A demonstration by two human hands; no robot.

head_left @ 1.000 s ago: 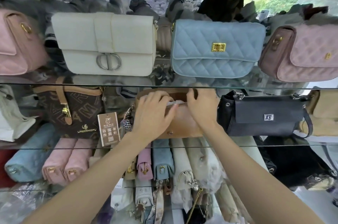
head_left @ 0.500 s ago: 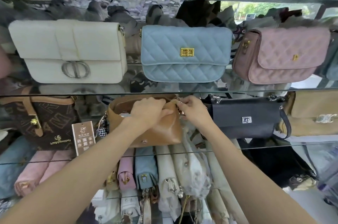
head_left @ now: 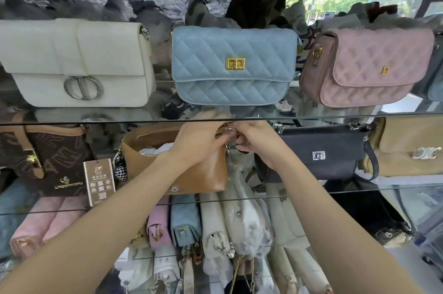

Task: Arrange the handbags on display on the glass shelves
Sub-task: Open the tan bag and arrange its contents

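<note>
A tan leather handbag stands open on the middle glass shelf, white stuffing paper showing inside. My left hand grips its top right corner. My right hand pinches the metal chain at that same corner, fingers curled. On the upper glass shelf stand a white bag, a blue quilted bag and a pink quilted bag.
A brown monogram bag with a hanging tag sits left of the tan bag. A black flap bag and a beige bag sit to its right. Several wrapped and rolled bags fill the shelf below.
The view shifted left relative to the bags. My left hand slid from the bag's top middle to its right corner, and both hands now meet at the chain there.
</note>
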